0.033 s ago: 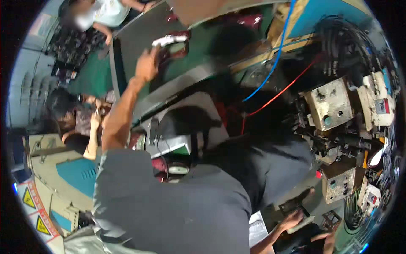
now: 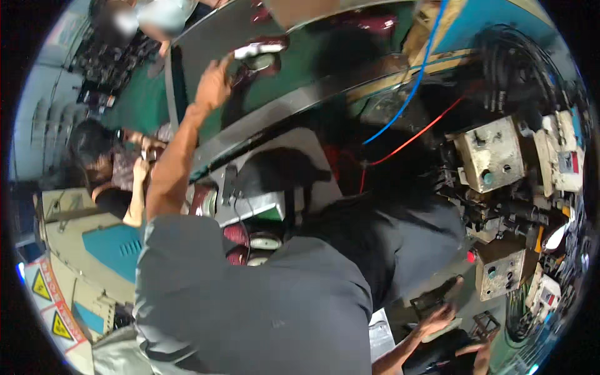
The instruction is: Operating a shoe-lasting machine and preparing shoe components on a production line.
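Note:
My left arm reaches up and away from the grey sleeve. At its end, my left hand (image 2: 214, 84) is beside the near end of a dark red shoe (image 2: 262, 50) with a white sole. The fingers look partly stretched and apart, with a small gap to the shoe, though the picture is blurred. The shoe lies on the dark green belt (image 2: 275, 94), with a second pale-soled shoe (image 2: 261, 62) close against it. My right hand does not show; my grey shirt (image 2: 262, 300) fills the lower middle.
More dark red shoes (image 2: 235, 235) sit below the belt's metal edge (image 2: 269, 119). A blue hose (image 2: 412, 87) and a red hose (image 2: 431, 131) hang at the right, near beige control boxes (image 2: 490, 153). Co-workers are at the left; another person's hand (image 2: 437, 320) is at lower right.
My left hand has drawn slightly left, away from the shoe, which stays on the belt. The view has shifted a little, and the person at upper left has moved.

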The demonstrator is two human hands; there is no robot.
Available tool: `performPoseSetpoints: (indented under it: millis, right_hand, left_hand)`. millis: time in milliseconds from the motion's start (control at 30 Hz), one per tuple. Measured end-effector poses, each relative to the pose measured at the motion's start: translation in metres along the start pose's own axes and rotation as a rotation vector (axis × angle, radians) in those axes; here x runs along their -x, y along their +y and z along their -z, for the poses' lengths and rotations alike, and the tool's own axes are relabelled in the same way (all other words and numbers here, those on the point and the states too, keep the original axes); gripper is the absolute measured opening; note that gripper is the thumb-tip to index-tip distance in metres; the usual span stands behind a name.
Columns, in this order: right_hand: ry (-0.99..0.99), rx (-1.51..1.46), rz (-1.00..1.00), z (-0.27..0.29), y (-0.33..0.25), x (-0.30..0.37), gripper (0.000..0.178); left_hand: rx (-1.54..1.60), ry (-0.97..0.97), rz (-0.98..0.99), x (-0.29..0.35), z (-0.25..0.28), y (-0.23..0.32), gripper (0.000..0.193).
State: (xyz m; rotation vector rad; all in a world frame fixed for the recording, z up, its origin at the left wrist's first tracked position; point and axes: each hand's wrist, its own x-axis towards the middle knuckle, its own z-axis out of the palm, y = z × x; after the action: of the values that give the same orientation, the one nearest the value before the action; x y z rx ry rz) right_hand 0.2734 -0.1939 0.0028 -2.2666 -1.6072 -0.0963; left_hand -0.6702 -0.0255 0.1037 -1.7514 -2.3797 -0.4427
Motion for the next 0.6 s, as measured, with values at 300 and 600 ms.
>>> performPoseSetpoints:
  millis: [300,600]
  right_hand:
    - [-0.23,-0.463,0.341,-0.002,-0.138,-0.12,0.036]
    - [-0.462,-0.702,0.251,-0.065,-0.162,-0.108,0.028]
  left_hand:
    - [0.021,-0.967,0.069,0.274,0.026,-0.129,0.023]
    - [-0.259,-0.406,0.674,0.425,0.014,-0.026,0.085]
